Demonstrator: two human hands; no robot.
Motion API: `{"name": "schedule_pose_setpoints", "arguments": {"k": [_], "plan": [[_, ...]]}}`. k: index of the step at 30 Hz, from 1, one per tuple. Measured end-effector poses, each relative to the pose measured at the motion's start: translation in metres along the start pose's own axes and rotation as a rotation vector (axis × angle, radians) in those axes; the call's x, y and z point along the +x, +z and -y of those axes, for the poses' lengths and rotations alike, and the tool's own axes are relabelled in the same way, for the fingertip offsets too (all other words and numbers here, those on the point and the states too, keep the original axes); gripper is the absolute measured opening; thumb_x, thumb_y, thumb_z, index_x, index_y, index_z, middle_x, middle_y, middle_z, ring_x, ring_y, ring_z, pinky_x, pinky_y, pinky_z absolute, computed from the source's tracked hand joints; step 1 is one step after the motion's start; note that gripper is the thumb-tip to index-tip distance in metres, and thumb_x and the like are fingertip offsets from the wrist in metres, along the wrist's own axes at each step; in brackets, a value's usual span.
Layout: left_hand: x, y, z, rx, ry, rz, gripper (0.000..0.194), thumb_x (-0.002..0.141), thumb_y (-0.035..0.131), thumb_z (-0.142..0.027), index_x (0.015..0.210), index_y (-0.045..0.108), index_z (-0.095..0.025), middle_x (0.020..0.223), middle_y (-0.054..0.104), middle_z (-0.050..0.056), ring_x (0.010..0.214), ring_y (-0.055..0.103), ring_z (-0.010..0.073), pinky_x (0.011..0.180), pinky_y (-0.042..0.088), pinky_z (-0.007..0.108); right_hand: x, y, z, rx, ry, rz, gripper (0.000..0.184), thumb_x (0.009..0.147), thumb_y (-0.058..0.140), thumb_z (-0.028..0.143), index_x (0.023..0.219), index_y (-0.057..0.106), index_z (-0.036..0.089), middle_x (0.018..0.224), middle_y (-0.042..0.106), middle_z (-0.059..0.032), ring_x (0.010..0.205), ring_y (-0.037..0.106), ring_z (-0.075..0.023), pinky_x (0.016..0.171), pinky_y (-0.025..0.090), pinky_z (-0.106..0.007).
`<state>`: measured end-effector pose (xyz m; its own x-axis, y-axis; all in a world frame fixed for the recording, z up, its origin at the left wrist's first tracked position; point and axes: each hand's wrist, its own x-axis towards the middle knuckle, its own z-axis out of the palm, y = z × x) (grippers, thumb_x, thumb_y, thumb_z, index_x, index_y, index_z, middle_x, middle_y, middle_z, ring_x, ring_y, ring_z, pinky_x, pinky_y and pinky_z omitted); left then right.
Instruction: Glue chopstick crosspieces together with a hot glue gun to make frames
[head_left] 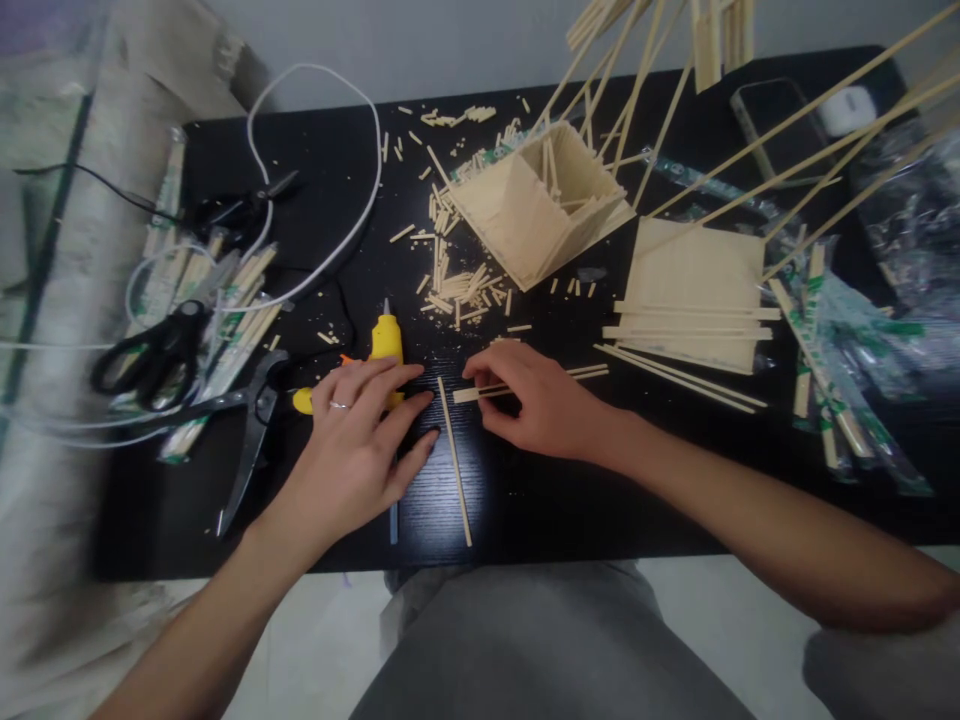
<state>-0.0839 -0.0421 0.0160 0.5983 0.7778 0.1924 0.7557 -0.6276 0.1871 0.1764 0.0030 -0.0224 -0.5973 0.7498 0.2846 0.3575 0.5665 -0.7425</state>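
My right hand [536, 405] pinches a pair of thin wooden chopsticks [592, 372], held low over the black table with ends showing on both sides of the fingers. My left hand [360, 430] lies palm down with its fingers stretched out, over part of a yellow glue gun [387, 338]; whether it touches the gun cannot be made out. Between both hands one loose chopstick [456, 465] lies on the table, pointing toward my lap. A blue-grey stick [394, 520] shows partly below my left hand. Right of my right hand, more loose chopsticks [682, 380] lie beside a flat wooden panel [694, 265].
A box-like wooden structure [525, 205] stands at the back, with long sticks rising nearby. Cut stick pieces [457, 285] litter the table. Scissors [176, 345], a white cable [375, 150] and wrapped chopsticks [244, 340] lie left. A phone [780, 125] and wrappers [862, 340] are right.
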Motion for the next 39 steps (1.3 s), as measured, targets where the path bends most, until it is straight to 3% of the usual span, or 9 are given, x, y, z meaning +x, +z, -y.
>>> {"name": "schedule_pose_setpoints", "arguments": {"k": [14,20,39], "plan": [[0.010,0.008,-0.006,-0.089,0.059,-0.014,0.035,0.101,0.068,-0.027,0.133,0.069,-0.013,0.134,0.075,0.015,0.137,0.062,0.0370,0.115,0.044,0.057,0.001,-0.001,0.001,0.009,0.011,0.000,0.022,0.091,0.061,0.008,0.108,0.058,0.022,0.105,0.072,-0.0064,0.098,0.066,-0.0232,0.088,0.053,-0.037],[0.010,0.011,-0.007,-0.140,0.039,-0.022,0.038,0.100,0.067,-0.026,0.138,0.069,-0.018,0.135,0.075,0.014,0.134,0.065,0.0364,0.115,0.046,0.059,0.001,-0.002,0.002,0.008,0.025,0.001,0.020,0.091,0.061,0.009,0.107,0.059,0.022,0.105,0.071,-0.0068,0.100,0.066,-0.0234,0.090,0.053,-0.038],[0.008,0.016,-0.006,-0.121,0.033,-0.063,0.036,0.099,0.069,-0.026,0.134,0.066,-0.016,0.131,0.076,0.014,0.127,0.069,0.0339,0.113,0.047,0.053,0.001,-0.002,0.002,0.012,0.031,0.009,0.022,0.092,0.060,0.008,0.109,0.058,0.023,0.107,0.072,-0.0068,0.099,0.066,-0.0236,0.090,0.053,-0.039]]}}
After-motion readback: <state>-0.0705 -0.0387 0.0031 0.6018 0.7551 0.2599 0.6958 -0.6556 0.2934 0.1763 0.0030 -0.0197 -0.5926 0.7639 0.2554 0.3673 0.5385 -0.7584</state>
